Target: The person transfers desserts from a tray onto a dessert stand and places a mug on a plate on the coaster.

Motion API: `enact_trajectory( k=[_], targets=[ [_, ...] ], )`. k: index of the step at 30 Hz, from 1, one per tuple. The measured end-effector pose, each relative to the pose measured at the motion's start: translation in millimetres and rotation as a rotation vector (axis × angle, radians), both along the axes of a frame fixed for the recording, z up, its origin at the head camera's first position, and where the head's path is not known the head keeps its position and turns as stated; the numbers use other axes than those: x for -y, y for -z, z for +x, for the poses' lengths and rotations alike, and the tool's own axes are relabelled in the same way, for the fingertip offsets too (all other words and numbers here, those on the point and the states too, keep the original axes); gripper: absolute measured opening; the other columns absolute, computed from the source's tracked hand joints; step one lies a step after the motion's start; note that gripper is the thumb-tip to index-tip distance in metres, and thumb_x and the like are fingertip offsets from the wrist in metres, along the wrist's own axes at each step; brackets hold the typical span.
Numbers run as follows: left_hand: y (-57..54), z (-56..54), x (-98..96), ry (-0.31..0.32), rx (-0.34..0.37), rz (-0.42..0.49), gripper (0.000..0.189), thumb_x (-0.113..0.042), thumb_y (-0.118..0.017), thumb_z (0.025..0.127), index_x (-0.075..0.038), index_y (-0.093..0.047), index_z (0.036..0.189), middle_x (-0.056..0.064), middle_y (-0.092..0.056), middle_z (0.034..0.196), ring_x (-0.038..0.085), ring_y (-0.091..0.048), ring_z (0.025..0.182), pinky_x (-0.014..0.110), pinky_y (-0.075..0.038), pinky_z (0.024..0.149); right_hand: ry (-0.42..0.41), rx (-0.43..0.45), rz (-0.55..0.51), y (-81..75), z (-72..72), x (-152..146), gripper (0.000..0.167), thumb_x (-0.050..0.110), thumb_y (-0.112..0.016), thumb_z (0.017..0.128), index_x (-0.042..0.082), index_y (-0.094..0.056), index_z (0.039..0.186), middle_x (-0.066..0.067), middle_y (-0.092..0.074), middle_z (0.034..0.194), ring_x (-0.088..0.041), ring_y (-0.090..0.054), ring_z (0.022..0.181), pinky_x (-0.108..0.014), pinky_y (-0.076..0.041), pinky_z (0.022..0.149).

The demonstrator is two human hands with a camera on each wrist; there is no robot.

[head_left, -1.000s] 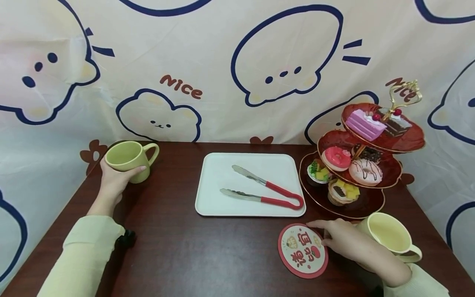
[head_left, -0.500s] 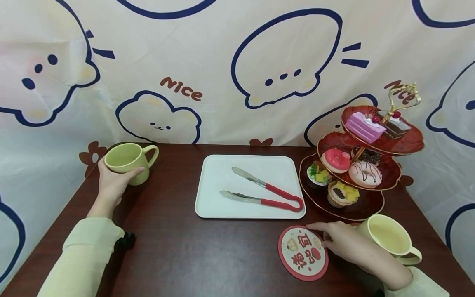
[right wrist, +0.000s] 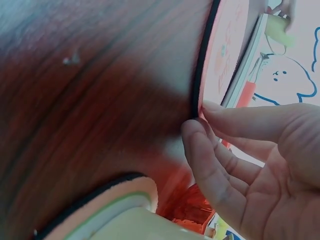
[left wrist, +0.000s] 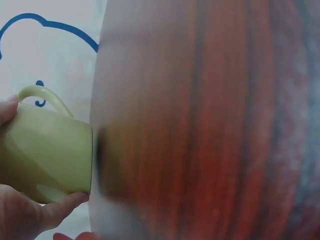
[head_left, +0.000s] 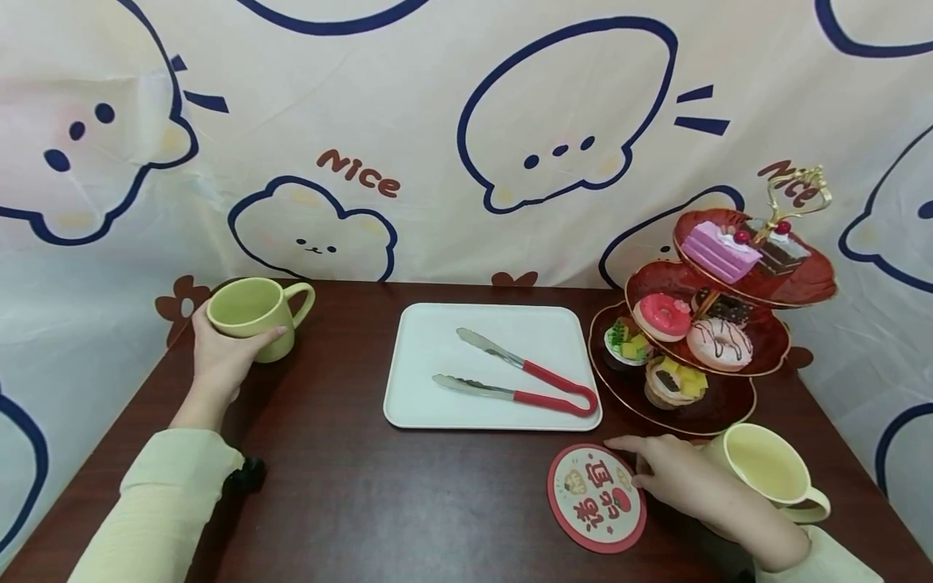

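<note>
In the head view, my left hand [head_left: 222, 360] grips a green mug [head_left: 251, 312] around its body at the table's far left. The left wrist view shows fingers on both sides of the mug [left wrist: 47, 150], its handle pointing away. My right hand [head_left: 674, 470] is at the upper right edge of a round red-rimmed coaster [head_left: 598, 500] with printed characters. In the right wrist view, thumb and fingertips of the right hand [right wrist: 250, 160] pinch the rim of this coaster [right wrist: 222, 55], which lies on the table. A pale yellow mug [head_left: 768, 461] sits beside the right forearm, on another coaster [right wrist: 110, 205].
A white tray [head_left: 423, 409] holds red-handled tongs [head_left: 535, 380] at the table's middle. Right of it rises a three-tier red stand [head_left: 809, 283] with toy cakes, donuts and cupcakes. A printed cloth [head_left: 437, 235] hangs behind the dark wooden table [head_left: 379, 510].
</note>
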State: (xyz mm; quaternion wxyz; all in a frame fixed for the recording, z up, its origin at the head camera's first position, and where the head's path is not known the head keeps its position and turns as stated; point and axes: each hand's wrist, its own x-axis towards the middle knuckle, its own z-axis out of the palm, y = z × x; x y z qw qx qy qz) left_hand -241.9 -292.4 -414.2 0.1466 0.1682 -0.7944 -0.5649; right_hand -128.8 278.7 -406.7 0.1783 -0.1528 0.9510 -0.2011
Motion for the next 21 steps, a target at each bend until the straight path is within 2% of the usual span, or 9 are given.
enact_trajectory(
  k=[6, 11, 17, 21],
  targets=[
    [-9.2, 4.9, 0.7, 0.005, 0.000, -0.010, 0.103, -0.020, -0.082, 0.088, -0.019, -0.008, 0.160, 0.012, -0.024, 0.160, 0.026, -0.031, 0.140, 0.043, -0.034, 0.116, -0.022, -0.022, 0.009, 0.3, -0.8, 2, 0.042, 0.000, -0.079, 0.085, 0.007, -0.071, 0.125, 0.009, -0.052, 0.072, -0.006, -0.045, 0.062, -0.026, -0.041, 0.055],
    [-14.4, 12.6, 1.8, 0.018, -0.007, -0.021, 0.104, -0.023, -0.083, 0.087, -0.019, -0.010, 0.161, 0.012, -0.025, 0.160, 0.025, -0.032, 0.140, 0.044, -0.034, 0.116, -0.078, -0.093, 0.037, 1.7, -0.2, 1, 0.042, 0.000, -0.081, 0.082, 0.008, -0.072, 0.123, 0.009, -0.049, 0.079, -0.006, -0.044, 0.068, -0.026, -0.039, 0.059],
    [-21.0, 23.7, -2.0, 0.086, -0.010, -0.071, 0.105, -0.026, -0.083, 0.088, -0.015, -0.009, 0.162, 0.015, -0.026, 0.158, 0.027, -0.034, 0.134, 0.044, -0.039, 0.110, -0.096, -0.108, 0.040, 1.0, 0.3, -1, 0.041, 0.002, -0.081, 0.083, 0.009, -0.072, 0.123, 0.008, -0.049, 0.081, -0.007, -0.044, 0.070, -0.027, -0.039, 0.059],
    [-24.2, 30.7, -6.3, 0.119, -0.031, -0.082, 0.105, -0.023, -0.085, 0.086, -0.012, -0.012, 0.161, 0.016, -0.028, 0.156, 0.027, -0.037, 0.131, 0.037, -0.042, 0.105, -0.089, -0.107, 0.019, -1.5, 0.8, -1, 0.039, 0.011, -0.081, 0.086, 0.010, -0.072, 0.124, 0.008, -0.051, 0.083, -0.006, -0.045, 0.070, -0.026, -0.039, 0.060]
  ],
)
